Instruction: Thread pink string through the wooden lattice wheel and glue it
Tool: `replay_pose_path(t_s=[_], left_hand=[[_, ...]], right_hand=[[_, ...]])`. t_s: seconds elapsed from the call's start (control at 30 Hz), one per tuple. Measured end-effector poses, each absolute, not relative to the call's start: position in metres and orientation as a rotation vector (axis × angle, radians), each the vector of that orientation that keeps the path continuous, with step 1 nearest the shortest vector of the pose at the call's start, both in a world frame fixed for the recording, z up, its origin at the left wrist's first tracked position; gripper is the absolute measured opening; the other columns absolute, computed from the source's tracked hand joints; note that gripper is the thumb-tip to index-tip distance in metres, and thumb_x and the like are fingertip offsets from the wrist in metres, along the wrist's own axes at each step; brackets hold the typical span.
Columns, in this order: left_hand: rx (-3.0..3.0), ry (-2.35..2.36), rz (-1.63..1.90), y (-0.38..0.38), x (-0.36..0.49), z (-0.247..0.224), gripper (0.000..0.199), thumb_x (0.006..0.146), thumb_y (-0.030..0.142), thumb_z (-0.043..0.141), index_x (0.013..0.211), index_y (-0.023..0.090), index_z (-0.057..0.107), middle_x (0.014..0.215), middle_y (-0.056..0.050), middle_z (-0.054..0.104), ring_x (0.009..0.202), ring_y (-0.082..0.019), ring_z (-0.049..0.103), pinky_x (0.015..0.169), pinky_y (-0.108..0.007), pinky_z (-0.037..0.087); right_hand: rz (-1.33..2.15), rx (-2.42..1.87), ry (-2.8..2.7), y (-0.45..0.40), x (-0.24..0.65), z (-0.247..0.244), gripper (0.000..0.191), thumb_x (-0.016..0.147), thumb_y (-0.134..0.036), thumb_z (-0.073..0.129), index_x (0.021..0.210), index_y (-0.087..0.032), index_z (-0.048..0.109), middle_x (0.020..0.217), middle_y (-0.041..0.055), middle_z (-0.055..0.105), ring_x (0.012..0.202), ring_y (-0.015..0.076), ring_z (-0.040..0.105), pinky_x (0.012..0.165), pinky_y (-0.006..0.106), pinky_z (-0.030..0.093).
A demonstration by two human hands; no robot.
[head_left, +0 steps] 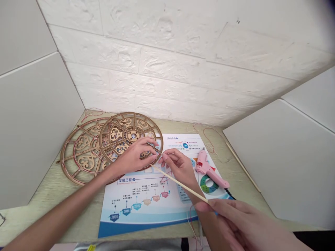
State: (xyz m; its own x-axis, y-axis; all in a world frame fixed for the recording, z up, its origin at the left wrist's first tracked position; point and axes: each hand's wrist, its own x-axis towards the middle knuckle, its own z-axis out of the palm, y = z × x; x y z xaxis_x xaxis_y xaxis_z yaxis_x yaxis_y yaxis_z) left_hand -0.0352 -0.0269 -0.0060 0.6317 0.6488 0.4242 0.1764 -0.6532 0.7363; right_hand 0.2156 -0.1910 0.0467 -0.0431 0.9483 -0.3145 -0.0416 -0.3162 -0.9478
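Two laser-cut wooden fretwork discs lie on the table, the upper disc (131,130) overlapping the lower disc (83,162). My left hand (133,157) rests on the upper disc, its fingers curled over the rim. My right hand (178,165) is just beside that rim, its fingertips pinching a thin strip (158,150) that I cannot identify exactly. A long bamboo stick (180,183) runs below my right hand. Another person's hand (235,219) grips the stick's near end at the lower right.
A printed company timeline poster (146,205) lies under the hands, with a pink hot glue gun (208,167) on it. Loose red thread (206,137) trails behind. A thin wooden stick (243,167) lies at the right. A white brick-textured wall (157,69) and white side panels enclose the table.
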Motion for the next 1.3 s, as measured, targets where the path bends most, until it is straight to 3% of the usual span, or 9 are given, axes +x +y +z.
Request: replay_pose_path(t_s=[0.17, 0.33, 0.43, 0.5, 0.7, 1.0, 1.3], left_hand=[[2.185, 0.649, 0.899, -0.028, -0.035, -0.005, 0.015, 0.096, 0.026, 0.059, 0.089, 0.020, 0.070, 0.122, -0.008, 0.062, 0.125, -0.022, 0.053, 0.109, -0.042, 0.040], [2.195, 0.631, 0.890, -0.028, -0.035, -0.003, 0.015, 0.097, 0.026, 0.057, 0.090, 0.020, 0.069, 0.122, -0.007, 0.062, 0.128, -0.022, 0.050, 0.110, -0.042, 0.039], [2.202, 0.633, 0.867, -0.028, -0.035, -0.003, 0.015, 0.097, 0.027, 0.057, 0.090, 0.020, 0.069, 0.122, -0.007, 0.062, 0.129, -0.022, 0.049, 0.111, -0.041, 0.038], [2.200, 0.637, 0.852, -0.028, -0.036, -0.003, 0.016, 0.097, 0.028, 0.057, 0.090, 0.020, 0.068, 0.122, -0.007, 0.062, 0.129, -0.022, 0.049, 0.112, -0.041, 0.037], [2.191, 0.645, 0.816, -0.027, -0.036, -0.004, 0.016, 0.098, 0.027, 0.055, 0.094, 0.021, 0.069, 0.122, -0.007, 0.063, 0.129, -0.022, 0.049, 0.112, -0.041, 0.037], [2.195, 0.631, 0.770, -0.030, -0.035, 0.001, 0.022, 0.101, 0.029, 0.050, 0.096, 0.021, 0.070, 0.124, -0.008, 0.061, 0.131, -0.024, 0.047, 0.113, -0.043, 0.037], [2.060, 0.561, 0.774, -0.028, -0.034, 0.005, 0.027, 0.101, 0.031, 0.048, 0.093, 0.020, 0.072, 0.121, -0.008, 0.063, 0.127, -0.022, 0.053, 0.108, -0.037, 0.043]], right_hand=[[1.651, -1.355, -1.162, -0.199, 0.225, 0.035, 0.037, 0.093, -0.051, 0.051, 0.066, -0.034, 0.068, 0.034, -0.0017, 0.046, 0.024, 0.0144, 0.035, 0.029, 0.031, 0.029], [1.511, -1.396, -1.218, -0.201, 0.236, 0.041, 0.027, 0.093, -0.053, 0.052, 0.092, -0.036, 0.073, 0.031, -0.0043, 0.041, 0.027, 0.0179, 0.040, 0.030, 0.031, 0.033], [1.232, -1.262, -1.279, -0.167, 0.208, 0.036, 0.034, 0.084, -0.065, 0.059, 0.078, -0.033, 0.068, 0.029, -0.0055, 0.029, 0.038, 0.0226, 0.050, 0.038, 0.033, 0.043], [1.129, -1.234, -1.279, -0.133, 0.182, 0.026, 0.042, 0.079, -0.071, 0.061, 0.072, -0.030, 0.063, 0.035, -0.0042, 0.035, 0.048, 0.0232, 0.056, 0.044, 0.033, 0.046], [1.178, -1.249, -1.249, -0.082, 0.157, -0.005, 0.032, 0.082, -0.051, 0.070, 0.084, -0.021, 0.059, 0.060, -0.0008, 0.062, 0.053, 0.0127, 0.052, 0.053, 0.026, 0.044], [0.912, -1.332, -1.443, -0.097, 0.164, 0.006, 0.025, 0.090, -0.045, 0.063, 0.086, -0.021, 0.060, 0.062, 0.0012, 0.064, 0.057, 0.0150, 0.057, 0.055, 0.027, 0.044], [0.754, -1.355, -1.515, -0.101, 0.160, 0.016, 0.019, 0.092, -0.039, 0.060, 0.084, -0.021, 0.062, 0.064, 0.0015, 0.066, 0.059, 0.0154, 0.061, 0.054, 0.026, 0.044]])
